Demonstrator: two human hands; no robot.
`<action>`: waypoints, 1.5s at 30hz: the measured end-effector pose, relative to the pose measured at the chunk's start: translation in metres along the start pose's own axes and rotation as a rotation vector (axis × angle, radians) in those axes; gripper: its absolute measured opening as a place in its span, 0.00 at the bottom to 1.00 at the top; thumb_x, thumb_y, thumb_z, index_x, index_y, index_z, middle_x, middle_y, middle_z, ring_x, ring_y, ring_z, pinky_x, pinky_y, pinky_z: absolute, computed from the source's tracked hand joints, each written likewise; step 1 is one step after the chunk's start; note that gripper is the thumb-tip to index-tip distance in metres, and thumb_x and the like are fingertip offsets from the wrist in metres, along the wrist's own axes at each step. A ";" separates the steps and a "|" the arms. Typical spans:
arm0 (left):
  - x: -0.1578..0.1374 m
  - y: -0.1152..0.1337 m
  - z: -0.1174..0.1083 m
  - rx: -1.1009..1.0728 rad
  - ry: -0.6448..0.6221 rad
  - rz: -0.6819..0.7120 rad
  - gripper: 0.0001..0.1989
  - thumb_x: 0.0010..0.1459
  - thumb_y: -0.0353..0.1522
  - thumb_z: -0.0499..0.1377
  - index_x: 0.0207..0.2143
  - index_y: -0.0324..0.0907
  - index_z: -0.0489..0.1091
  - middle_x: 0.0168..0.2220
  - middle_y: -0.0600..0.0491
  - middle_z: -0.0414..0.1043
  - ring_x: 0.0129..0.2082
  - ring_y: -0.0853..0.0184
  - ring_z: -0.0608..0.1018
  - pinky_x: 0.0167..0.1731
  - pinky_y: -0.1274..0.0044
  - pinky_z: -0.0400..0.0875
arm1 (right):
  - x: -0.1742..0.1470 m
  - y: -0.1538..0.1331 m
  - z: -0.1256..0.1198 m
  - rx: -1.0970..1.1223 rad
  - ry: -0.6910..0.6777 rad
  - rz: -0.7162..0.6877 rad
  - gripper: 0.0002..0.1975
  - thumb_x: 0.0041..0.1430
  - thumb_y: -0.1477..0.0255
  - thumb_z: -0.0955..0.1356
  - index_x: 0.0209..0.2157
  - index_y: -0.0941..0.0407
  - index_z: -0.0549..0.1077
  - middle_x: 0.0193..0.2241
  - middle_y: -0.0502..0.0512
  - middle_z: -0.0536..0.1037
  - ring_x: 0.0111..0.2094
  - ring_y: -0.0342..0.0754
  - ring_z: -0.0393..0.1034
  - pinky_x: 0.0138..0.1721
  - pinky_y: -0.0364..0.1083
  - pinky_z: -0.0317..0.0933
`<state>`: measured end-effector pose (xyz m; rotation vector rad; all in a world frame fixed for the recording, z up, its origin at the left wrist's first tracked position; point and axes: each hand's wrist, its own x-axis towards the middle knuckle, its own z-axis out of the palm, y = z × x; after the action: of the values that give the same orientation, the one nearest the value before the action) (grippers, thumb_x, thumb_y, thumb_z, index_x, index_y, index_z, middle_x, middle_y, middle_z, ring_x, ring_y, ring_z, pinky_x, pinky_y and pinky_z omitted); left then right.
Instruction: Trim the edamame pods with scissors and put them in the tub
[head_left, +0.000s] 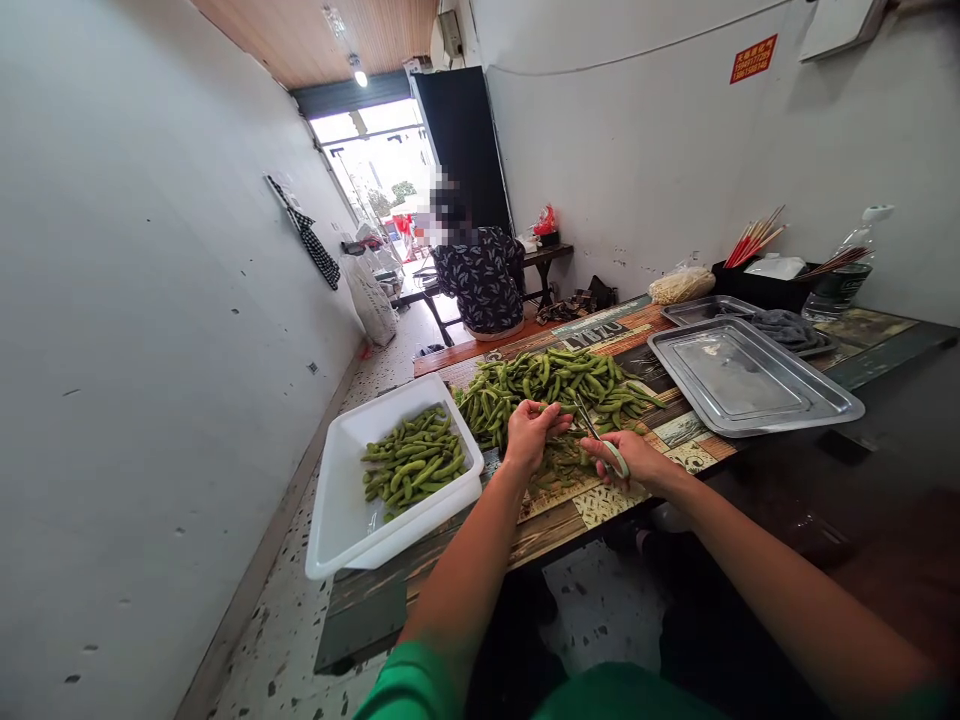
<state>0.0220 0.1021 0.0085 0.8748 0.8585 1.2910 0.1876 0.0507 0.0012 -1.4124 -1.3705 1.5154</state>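
My left hand (531,436) is closed on a green edamame pod (556,408), pinched at the fingertips. In my right hand (626,458) is a pair of scissors (616,458) with pale green handles, its blades pointing at the pod. Whether the blades touch the pod I cannot tell. A large heap of edamame pods (551,378) lies on the table just beyond both hands, and small trimmings (562,465) are scattered beneath them. To the left, a white plastic tub (337,500) holds more pods (416,465) at its far side.
Two metal trays stand at right, the nearer one bare (754,375), the farther with a grey cloth (784,328). Behind them are a black box of skewers (757,285) and a plastic bottle (844,270). A person (480,275) sits beyond the patterned table (450,540).
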 end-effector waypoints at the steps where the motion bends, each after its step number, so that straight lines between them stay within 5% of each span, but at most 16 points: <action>1: -0.001 0.000 0.001 0.000 0.013 0.004 0.23 0.40 0.35 0.71 0.27 0.39 0.57 0.24 0.56 0.71 0.26 0.67 0.80 0.30 0.76 0.74 | 0.000 0.000 0.001 -0.002 0.007 0.000 0.26 0.44 0.48 0.71 0.25 0.57 0.67 0.17 0.47 0.70 0.15 0.39 0.64 0.10 0.37 0.51; 9: -0.003 -0.004 0.006 0.104 0.070 0.068 0.26 0.39 0.42 0.70 0.26 0.40 0.56 0.20 0.60 0.67 0.24 0.66 0.79 0.26 0.77 0.73 | 0.000 -0.003 0.003 -0.075 0.054 -0.054 0.26 0.43 0.47 0.71 0.23 0.57 0.66 0.16 0.48 0.70 0.15 0.40 0.65 0.09 0.37 0.52; 18: -0.005 -0.009 0.003 0.157 -0.001 0.051 0.23 0.40 0.41 0.68 0.26 0.41 0.57 0.19 0.57 0.70 0.22 0.66 0.77 0.25 0.77 0.69 | 0.001 -0.005 0.006 -0.084 0.084 -0.095 0.25 0.45 0.49 0.71 0.21 0.57 0.67 0.11 0.46 0.67 0.13 0.39 0.62 0.12 0.38 0.50; 23: -0.003 -0.005 0.001 0.100 0.013 0.094 0.22 0.44 0.38 0.66 0.26 0.41 0.54 0.30 0.52 0.74 0.31 0.68 0.78 0.32 0.75 0.70 | 0.002 0.005 -0.005 -0.041 0.156 -0.086 0.25 0.44 0.49 0.71 0.21 0.57 0.68 0.11 0.46 0.67 0.12 0.38 0.60 0.13 0.39 0.49; 28: -0.008 -0.006 0.001 0.706 -0.105 0.264 0.13 0.50 0.40 0.61 0.26 0.41 0.63 0.24 0.55 0.70 0.25 0.72 0.71 0.28 0.79 0.64 | -0.004 0.007 -0.018 0.048 0.197 -0.021 0.25 0.44 0.48 0.71 0.28 0.58 0.71 0.15 0.47 0.69 0.14 0.39 0.61 0.11 0.38 0.46; 33: -0.017 -0.021 0.003 1.256 -0.136 0.284 0.17 0.34 0.40 0.70 0.16 0.42 0.65 0.17 0.55 0.63 0.21 0.69 0.67 0.22 0.79 0.57 | -0.007 0.011 -0.020 0.037 0.170 -0.046 0.25 0.44 0.48 0.71 0.26 0.58 0.69 0.14 0.46 0.68 0.14 0.39 0.61 0.11 0.38 0.46; 38: -0.014 -0.015 -0.003 1.188 -0.218 0.184 0.10 0.43 0.39 0.65 0.22 0.41 0.75 0.16 0.57 0.63 0.19 0.72 0.64 0.22 0.80 0.56 | -0.013 0.015 -0.017 0.014 0.086 0.012 0.25 0.44 0.49 0.71 0.26 0.57 0.67 0.15 0.46 0.69 0.14 0.39 0.62 0.10 0.37 0.47; 45: -0.015 -0.001 -0.003 0.975 -0.178 0.067 0.17 0.48 0.44 0.62 0.26 0.37 0.76 0.15 0.59 0.59 0.18 0.75 0.58 0.20 0.80 0.51 | -0.023 0.006 -0.013 -0.141 -0.033 0.011 0.25 0.44 0.49 0.72 0.28 0.57 0.67 0.15 0.46 0.69 0.13 0.40 0.61 0.09 0.38 0.49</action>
<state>0.0184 0.0868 0.0067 1.7551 1.3406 0.7828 0.2062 0.0310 0.0036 -1.4882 -1.5173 1.4793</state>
